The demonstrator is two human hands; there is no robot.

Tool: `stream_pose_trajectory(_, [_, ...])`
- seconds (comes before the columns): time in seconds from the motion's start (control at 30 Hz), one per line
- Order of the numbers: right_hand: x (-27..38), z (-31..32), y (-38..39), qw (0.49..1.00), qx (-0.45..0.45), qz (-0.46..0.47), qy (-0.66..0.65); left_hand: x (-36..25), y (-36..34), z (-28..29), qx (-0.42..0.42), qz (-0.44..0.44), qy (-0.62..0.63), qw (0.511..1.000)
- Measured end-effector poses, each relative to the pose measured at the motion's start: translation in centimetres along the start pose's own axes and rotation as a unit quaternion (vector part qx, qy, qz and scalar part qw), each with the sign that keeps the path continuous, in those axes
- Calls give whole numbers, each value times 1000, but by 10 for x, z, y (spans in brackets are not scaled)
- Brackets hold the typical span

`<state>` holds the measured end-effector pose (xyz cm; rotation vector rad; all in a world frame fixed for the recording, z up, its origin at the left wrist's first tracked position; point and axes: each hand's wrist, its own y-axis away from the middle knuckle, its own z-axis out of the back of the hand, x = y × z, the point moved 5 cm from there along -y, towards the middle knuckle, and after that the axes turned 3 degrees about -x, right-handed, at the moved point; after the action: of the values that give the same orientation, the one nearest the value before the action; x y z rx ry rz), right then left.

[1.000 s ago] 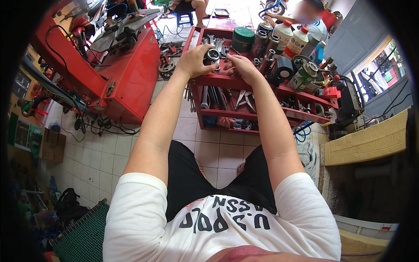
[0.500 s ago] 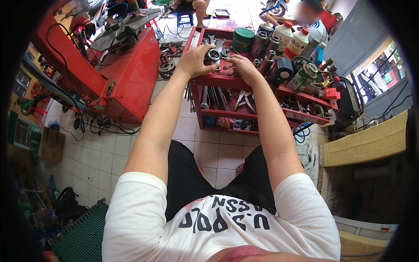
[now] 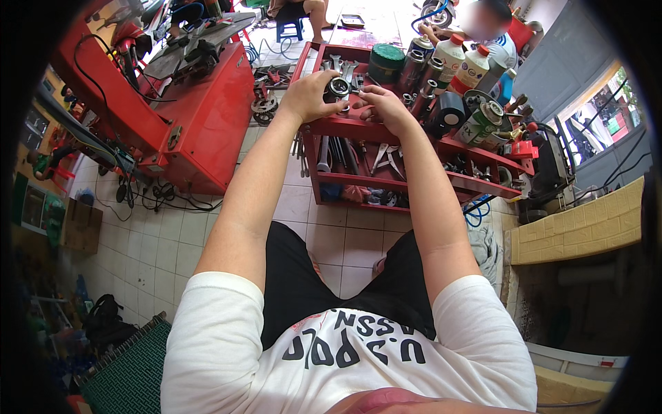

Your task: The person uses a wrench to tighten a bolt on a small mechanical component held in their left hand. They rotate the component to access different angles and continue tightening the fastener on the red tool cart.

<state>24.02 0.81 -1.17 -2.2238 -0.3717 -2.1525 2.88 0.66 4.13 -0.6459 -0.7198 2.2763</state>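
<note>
Left hand (image 3: 310,98) gripping round part (image 3: 338,87), right hand (image 3: 387,108) beside it, hold unclear, labelled white bottles (image 3: 449,56)

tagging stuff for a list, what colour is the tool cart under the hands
The tool cart is red; best seen in the head view.

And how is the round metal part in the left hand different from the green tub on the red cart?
The round metal part is silvery with a dark middle, while the tub is green. The metal part looks smaller than the tub. The metal part is held in the left hand, but the tub stands on the red tool cart with no hand on it. Both look round.
</note>
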Motion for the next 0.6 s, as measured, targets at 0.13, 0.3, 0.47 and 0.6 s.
stream_pose_trajectory(0.13, [0,-1,-1,1000,0,-16,-1,3,1,-1,-3,-2,-1,1000])
stream_pose_trajectory(0.3, [1,-2,1,1000,1,-11,7,4,0,-2,0,4,-2,1000])
stream_pose_trajectory(0.47, [-1,0,0,1000,4,-10,11,3,1,-2,-7,-3,-1,1000])
stream_pose_trajectory(0.6, [1,-1,0,1000,-6,-19,14,3,1,-1,-8,-3,0,1000])
